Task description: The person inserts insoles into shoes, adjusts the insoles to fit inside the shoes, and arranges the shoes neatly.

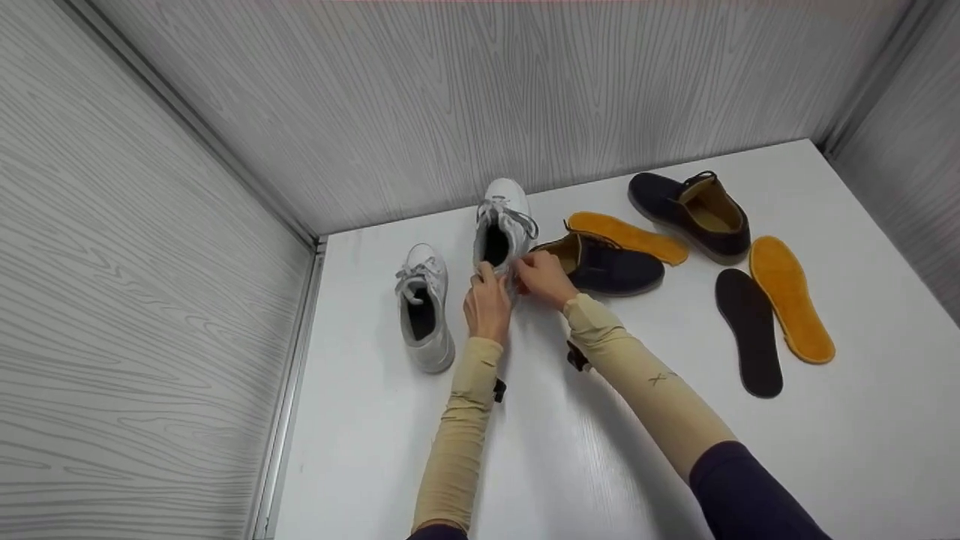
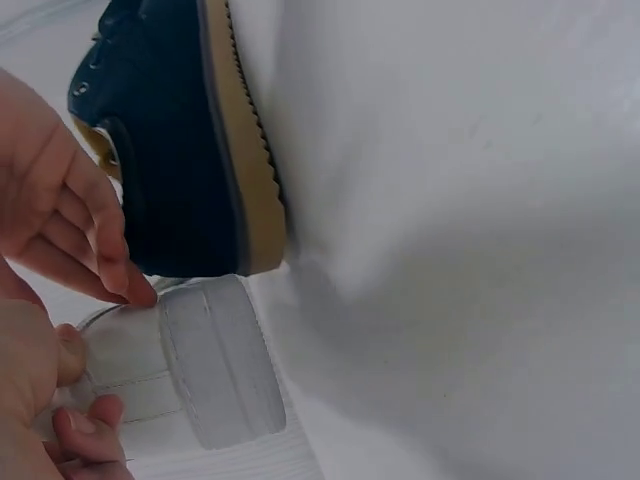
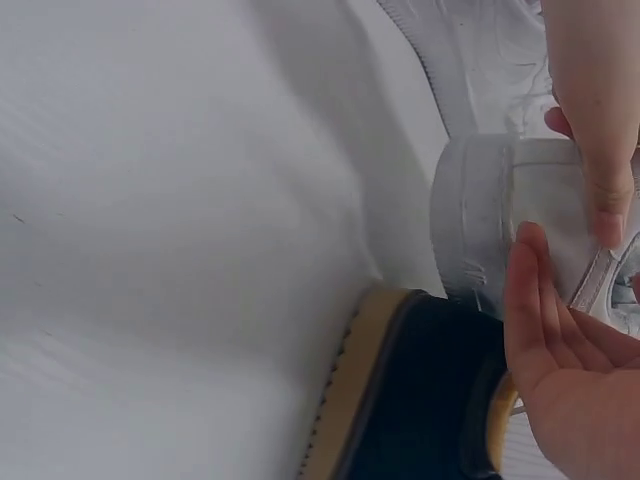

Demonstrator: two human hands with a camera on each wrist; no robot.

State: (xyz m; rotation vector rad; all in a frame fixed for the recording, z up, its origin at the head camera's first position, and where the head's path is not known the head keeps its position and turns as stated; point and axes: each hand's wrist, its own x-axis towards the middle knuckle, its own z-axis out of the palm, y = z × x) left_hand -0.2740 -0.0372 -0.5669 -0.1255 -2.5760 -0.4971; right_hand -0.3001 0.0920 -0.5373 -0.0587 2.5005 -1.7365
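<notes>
Table point(image 1: 360, 450), frame's upper centre: my left hand point(image 1: 489, 306) grips a sneaker point(image 1: 501, 201) at the heel point(image 3: 485, 205); my right hand point(image 1: 545, 277), fingers extended, touches it. Recommended: brace firmly, without crushing.

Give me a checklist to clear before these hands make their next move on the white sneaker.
1. Left hand holding the heel of the white sneaker: ok.
2. Right hand touching that heel: ok.
3. Other white sneaker upright on the table: ok.
4. All insoles off the table: not ok; two yellow insoles and a dark insole lie there.
5. Insole inside the white sneaker: cannot tell; its interior is dark.
6. Neighbouring dark shoe not touching it: cannot tell.
</notes>
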